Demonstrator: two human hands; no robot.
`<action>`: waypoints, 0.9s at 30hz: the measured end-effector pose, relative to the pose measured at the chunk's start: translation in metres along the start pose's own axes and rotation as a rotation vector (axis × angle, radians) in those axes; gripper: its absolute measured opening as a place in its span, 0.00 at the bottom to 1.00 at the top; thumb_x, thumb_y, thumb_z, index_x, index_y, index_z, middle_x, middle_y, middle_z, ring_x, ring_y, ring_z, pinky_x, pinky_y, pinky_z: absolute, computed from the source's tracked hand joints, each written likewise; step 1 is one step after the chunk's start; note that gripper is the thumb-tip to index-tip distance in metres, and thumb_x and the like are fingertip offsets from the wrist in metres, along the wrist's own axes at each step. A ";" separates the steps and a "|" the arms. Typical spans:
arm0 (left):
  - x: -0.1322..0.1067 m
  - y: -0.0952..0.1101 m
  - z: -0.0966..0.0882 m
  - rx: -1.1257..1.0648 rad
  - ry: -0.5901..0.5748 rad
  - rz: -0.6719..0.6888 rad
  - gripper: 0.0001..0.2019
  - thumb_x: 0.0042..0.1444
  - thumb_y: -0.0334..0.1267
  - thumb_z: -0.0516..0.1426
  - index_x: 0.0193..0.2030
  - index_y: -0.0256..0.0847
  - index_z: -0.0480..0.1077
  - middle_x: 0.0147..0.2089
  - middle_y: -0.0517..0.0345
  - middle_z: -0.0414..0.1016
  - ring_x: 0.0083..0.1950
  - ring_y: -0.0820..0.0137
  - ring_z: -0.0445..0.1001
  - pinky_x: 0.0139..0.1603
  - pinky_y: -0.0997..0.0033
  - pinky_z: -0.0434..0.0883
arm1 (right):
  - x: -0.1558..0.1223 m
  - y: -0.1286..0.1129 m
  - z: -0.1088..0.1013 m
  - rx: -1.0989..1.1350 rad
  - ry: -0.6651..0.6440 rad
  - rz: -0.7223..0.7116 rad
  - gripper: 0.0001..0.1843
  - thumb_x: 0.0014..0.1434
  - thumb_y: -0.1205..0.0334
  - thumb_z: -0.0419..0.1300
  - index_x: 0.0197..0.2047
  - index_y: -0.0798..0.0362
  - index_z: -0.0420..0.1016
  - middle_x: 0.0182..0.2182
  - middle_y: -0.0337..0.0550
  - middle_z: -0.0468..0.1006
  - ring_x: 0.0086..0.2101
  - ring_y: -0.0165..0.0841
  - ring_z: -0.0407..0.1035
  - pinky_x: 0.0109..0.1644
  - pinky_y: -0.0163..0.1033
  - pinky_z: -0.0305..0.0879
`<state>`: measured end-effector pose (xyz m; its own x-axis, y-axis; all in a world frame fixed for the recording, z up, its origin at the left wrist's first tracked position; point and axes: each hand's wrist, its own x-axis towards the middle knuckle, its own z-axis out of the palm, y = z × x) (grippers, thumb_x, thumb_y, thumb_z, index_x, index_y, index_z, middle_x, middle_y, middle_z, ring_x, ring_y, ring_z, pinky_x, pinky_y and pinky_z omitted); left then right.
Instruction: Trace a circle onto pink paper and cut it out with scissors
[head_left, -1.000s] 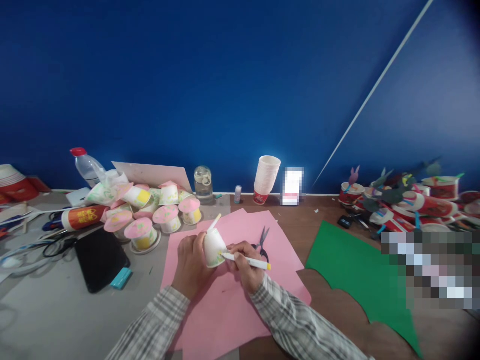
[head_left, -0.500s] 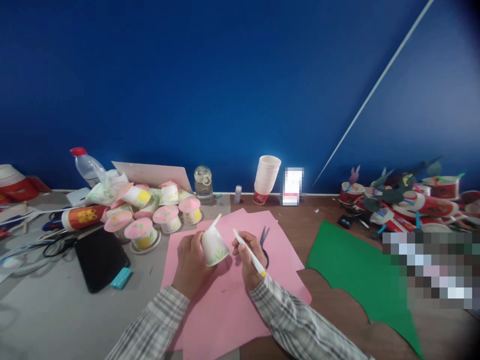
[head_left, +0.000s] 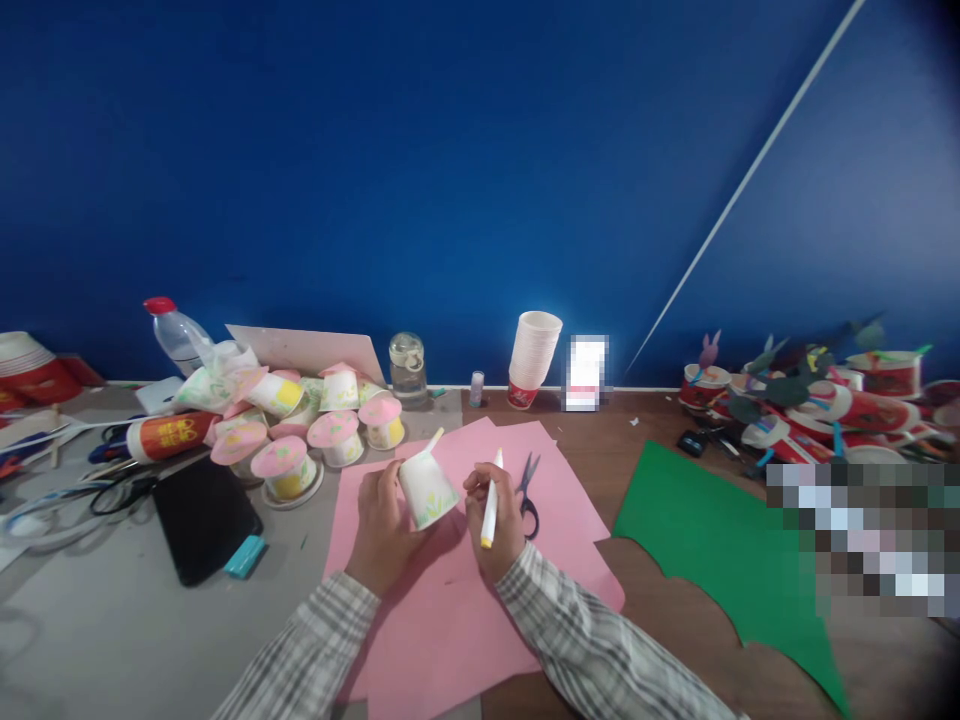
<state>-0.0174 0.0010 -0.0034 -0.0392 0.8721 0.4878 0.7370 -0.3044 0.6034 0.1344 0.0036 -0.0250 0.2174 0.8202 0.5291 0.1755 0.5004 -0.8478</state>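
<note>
My left hand (head_left: 386,530) is closed around a white paper cup (head_left: 427,490) with a green leaf print, tilted with its rim down. A short pale stick-like piece (head_left: 435,440) shows at the cup's upper end; whether it is attached or held by my fingers I cannot tell. In my right hand (head_left: 499,530) is a white marker (head_left: 490,515) with a yellow end, its yellow end toward me and its other end pointing up and away. The marker is apart from the cup. Both hands are over pink paper sheets (head_left: 450,640). Dark scissors (head_left: 528,490) lie just right of my right hand.
Several cups with pink tops (head_left: 335,430) cluster at the left, near a black tablet-like slab (head_left: 206,520) and a turquoise block (head_left: 244,557). Stacked cups (head_left: 535,350) and a glass jar (head_left: 407,368) stand by the blue wall. Green paper (head_left: 720,550) lies right.
The marker in my right hand has swung from a diagonal slant to nearly upright, its yellow end moving left. The cup has tilted slightly more in my left hand.
</note>
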 end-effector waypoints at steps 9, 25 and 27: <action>-0.004 -0.004 0.001 -0.132 -0.065 0.011 0.43 0.31 0.50 0.63 0.56 0.43 0.50 0.43 0.53 0.59 0.45 0.56 0.62 0.47 0.47 0.67 | -0.003 -0.010 -0.004 -0.036 -0.152 0.007 0.24 0.44 0.75 0.54 0.46 0.48 0.64 0.31 0.40 0.70 0.26 0.34 0.66 0.26 0.35 0.63; -0.005 0.011 -0.005 0.008 -0.085 0.098 0.46 0.31 0.53 0.62 0.58 0.43 0.48 0.44 0.51 0.59 0.48 0.53 0.61 0.49 0.45 0.65 | -0.001 -0.006 -0.008 -0.500 -0.175 -0.380 0.16 0.49 0.72 0.54 0.42 0.49 0.67 0.28 0.41 0.74 0.27 0.39 0.67 0.35 0.42 0.59; -0.005 0.013 -0.006 0.040 -0.088 0.115 0.44 0.33 0.53 0.62 0.57 0.42 0.50 0.43 0.50 0.61 0.48 0.54 0.61 0.49 0.46 0.64 | 0.000 -0.007 -0.008 -0.541 -0.187 -0.440 0.14 0.51 0.72 0.53 0.42 0.49 0.66 0.28 0.41 0.74 0.26 0.38 0.67 0.37 0.44 0.59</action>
<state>-0.0116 -0.0096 0.0055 0.1049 0.8632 0.4938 0.7599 -0.3899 0.5201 0.1414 -0.0021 -0.0188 -0.1420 0.6324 0.7615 0.6707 0.6273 -0.3959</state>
